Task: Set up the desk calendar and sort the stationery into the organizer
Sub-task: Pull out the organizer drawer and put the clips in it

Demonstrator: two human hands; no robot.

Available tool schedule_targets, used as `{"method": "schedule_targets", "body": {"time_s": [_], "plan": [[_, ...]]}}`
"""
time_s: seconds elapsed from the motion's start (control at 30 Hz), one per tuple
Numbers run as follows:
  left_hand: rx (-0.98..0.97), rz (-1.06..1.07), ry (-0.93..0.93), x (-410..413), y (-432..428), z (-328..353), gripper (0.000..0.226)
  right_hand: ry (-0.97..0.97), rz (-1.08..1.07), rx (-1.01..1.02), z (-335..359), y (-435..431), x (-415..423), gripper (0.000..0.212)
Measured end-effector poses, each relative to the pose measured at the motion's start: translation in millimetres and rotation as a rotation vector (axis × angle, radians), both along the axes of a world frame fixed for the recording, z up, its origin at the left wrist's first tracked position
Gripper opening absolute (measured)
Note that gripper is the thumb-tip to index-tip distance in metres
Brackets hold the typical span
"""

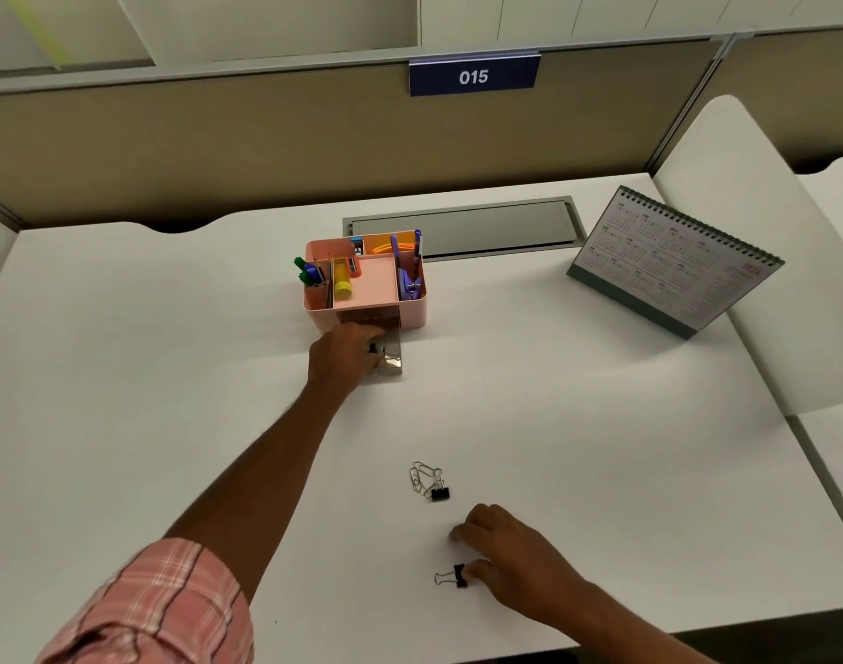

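Note:
The pink organizer (412, 311) stands mid-desk with markers, a yellow glue stick and pens in its compartments. Its clear drawer (394, 361) is pulled out toward me. My left hand (345, 354) reaches over the drawer and holds a black binder clip (376, 349) at its opening. My right hand (510, 551) rests on the desk near the front edge, its thumb touching a second black binder clip (455, 576). A third binder clip (439, 493) lies with several paper clips (421, 476) just beyond that hand. The desk calendar (673, 261) stands upright at the right.
A grey cable hatch (462, 227) is set into the white desk (170, 376) behind the organizer. A beige partition with a blue "015" sign (473, 77) closes the back. A white side panel (745, 184) rises at the right.

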State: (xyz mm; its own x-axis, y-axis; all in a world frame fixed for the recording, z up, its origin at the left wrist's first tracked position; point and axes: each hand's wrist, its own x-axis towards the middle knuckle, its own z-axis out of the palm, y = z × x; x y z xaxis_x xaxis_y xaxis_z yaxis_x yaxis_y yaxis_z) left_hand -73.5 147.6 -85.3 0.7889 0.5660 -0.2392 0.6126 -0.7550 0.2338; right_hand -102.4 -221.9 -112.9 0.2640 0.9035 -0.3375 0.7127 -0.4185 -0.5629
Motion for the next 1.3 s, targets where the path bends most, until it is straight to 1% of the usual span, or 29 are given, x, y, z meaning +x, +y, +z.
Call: {"method": "schedule_targets", "body": {"time_s": [0.07,0.2,0.27,0.33,0.4,0.5,0.63,0.73,0.83,0.97,1.13,1.3], "plan": [[0.014,0.025,-0.064,-4.5,-3.8,1.5,0.050,-0.008,0.003,0.003,0.3,-0.9,-1.0,0.040],[-0.021,0.170,-0.328,-24.9,-27.1,4.0,0.055,-0.092,0.059,-0.020,-1.4,-1.7,-7.6,0.052],[-0.065,0.256,-0.407,-38.3,-46.0,3.4,0.055,-0.154,0.086,-0.028,-1.9,-0.5,-11.3,0.050],[-0.104,0.317,-0.439,-53.9,-66.7,0.2,0.054,-0.188,0.096,-0.037,-1.8,0.8,-14.4,0.041],[-0.154,0.362,-0.445,-69.2,-87.8,-2.5,0.049,-0.204,0.099,-0.042,-2.3,1.1,-16.3,0.034],[-0.221,0.417,-0.420,-89.4,-119.6,-7.0,0.034,-0.229,0.102,-0.045,-6.0,-0.7,-17.6,0.024],[-0.261,0.497,-0.360,-111.1,-162.3,-15.5,0.029,-0.260,0.041,-0.039,-9.4,-1.0,-12.8,0.014],[-0.278,0.535,-0.345,-124.6,-189.8,-19.9,0.028,-0.272,-0.051,-0.029,-3.9,4.8,-0.8,0.018],[-0.284,0.578,-0.354,-131.7,-207.9,-21.3,0.033,-0.269,-0.150,-0.032,-0.3,9.1,13.8,0.022],[-0.235,0.551,-0.349,-134.4,-222.8,-22.4,0.037,-0.275,-0.248,-0.054,4.3,12.4,29.7,0.020],[-0.133,0.483,-0.295,-134.2,-229.9,-30.5,0.043,-0.303,-0.275,-0.061,7.7,20.0,44.2,0.019],[-0.110,0.447,-0.292,-135.1,-231.0,-37.8,0.035,-0.325,-0.252,-0.053,9.0,36.9,60.7,0.022]]}}
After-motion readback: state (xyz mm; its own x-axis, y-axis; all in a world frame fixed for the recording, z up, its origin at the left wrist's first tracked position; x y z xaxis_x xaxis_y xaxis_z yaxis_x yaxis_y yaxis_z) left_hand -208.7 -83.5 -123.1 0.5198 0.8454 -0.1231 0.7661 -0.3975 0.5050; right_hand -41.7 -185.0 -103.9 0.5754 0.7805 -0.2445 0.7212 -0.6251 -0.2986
